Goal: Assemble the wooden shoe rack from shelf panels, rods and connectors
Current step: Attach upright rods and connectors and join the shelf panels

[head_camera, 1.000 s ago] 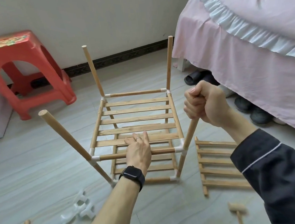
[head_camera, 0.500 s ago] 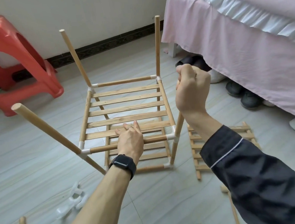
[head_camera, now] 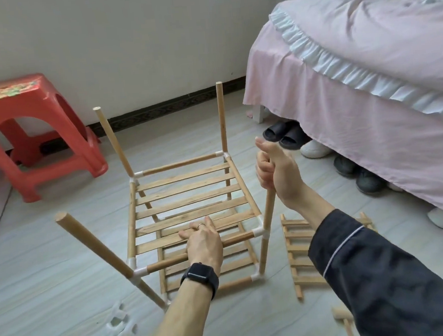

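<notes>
1. Right hand point(head_camera: 275, 171) is clenching round the top of the front-right rod point(head_camera: 268, 212), thumb up; the rod is running down from the fist into a corner connector point(head_camera: 260, 230) below it.
2. Left hand point(head_camera: 204, 240) is lying flat, fingers straight, pressing on the front rail point(head_camera: 234, 240) and the nearest slat of the upper shelf point(head_camera: 188, 195); it is grasping nothing.
3. Rack point(head_camera: 180, 163) is standing on the floor, under and ahead of both hands.
4. Risk, as judged: any sideways pull from the fist would be levering the connector, possibly cracking it or popping it off the rail. The leaning rod point(head_camera: 93, 244), left of the left hand, is splaying outward, so a hard push could be springing that joint. Should the flat hand ease off, the frame could be skidding on the smooth floor.
5. Count:
   - upright rods, four: one held, one leaning, two far rods point(head_camera: 115, 142) beyond the hands;
   - mounted shelves, two: upper and lower shelf point(head_camera: 231, 267);
   - spare panel point(head_camera: 291, 255), one, beneath the right forearm;
   - mallet point(head_camera: 341, 315), one, beside the right sleeve;
   - loose connectors point(head_camera: 114, 330), a small heap left of the left forearm, number unclear.
</notes>
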Available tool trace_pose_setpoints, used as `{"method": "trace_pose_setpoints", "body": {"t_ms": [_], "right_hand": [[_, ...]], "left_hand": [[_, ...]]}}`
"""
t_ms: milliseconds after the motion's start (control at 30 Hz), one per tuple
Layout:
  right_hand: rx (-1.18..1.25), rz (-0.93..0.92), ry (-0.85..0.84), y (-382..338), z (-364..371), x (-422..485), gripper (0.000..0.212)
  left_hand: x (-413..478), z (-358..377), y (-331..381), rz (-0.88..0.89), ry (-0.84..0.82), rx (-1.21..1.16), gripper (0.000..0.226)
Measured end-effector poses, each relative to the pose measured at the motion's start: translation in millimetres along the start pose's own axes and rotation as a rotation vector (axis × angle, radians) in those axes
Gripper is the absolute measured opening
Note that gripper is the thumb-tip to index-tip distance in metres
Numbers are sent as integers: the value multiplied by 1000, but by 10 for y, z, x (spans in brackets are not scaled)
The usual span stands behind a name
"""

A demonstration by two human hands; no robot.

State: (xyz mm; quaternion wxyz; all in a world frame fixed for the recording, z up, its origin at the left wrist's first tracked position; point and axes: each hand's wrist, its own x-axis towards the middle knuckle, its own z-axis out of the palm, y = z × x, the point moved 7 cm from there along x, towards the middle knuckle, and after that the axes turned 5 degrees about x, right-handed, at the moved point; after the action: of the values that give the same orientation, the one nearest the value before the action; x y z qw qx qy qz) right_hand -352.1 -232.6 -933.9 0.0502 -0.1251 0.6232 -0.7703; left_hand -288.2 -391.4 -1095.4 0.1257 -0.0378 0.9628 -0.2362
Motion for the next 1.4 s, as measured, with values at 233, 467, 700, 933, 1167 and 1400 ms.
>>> {"method": "trace_pose_setpoints", "body": {"t_ms": [233, 467, 700, 933, 1167, 1400], "right_hand": [[-76, 61, -101, 519, -85, -113, 56], [-57, -38, 110, 887, -191, -129, 55], [-51, -85, 151, 915, -199, -151, 49], [-49, -8, 116, 902, -197, -132, 50], [-106, 23, 234, 1268, -287, -232, 45], [-107, -35, 282, 1453, -320, -212, 47]], "left_hand": [[-6, 9, 4, 22, 37, 31, 64], [32, -10, 15, 91, 117, 30, 62], [28, -2, 8, 111, 128, 83, 63], [20, -59, 19, 76, 94, 99, 58], [8, -23, -6, 63, 86, 70, 61], [54, 22, 0, 85, 133, 63, 60]]}}
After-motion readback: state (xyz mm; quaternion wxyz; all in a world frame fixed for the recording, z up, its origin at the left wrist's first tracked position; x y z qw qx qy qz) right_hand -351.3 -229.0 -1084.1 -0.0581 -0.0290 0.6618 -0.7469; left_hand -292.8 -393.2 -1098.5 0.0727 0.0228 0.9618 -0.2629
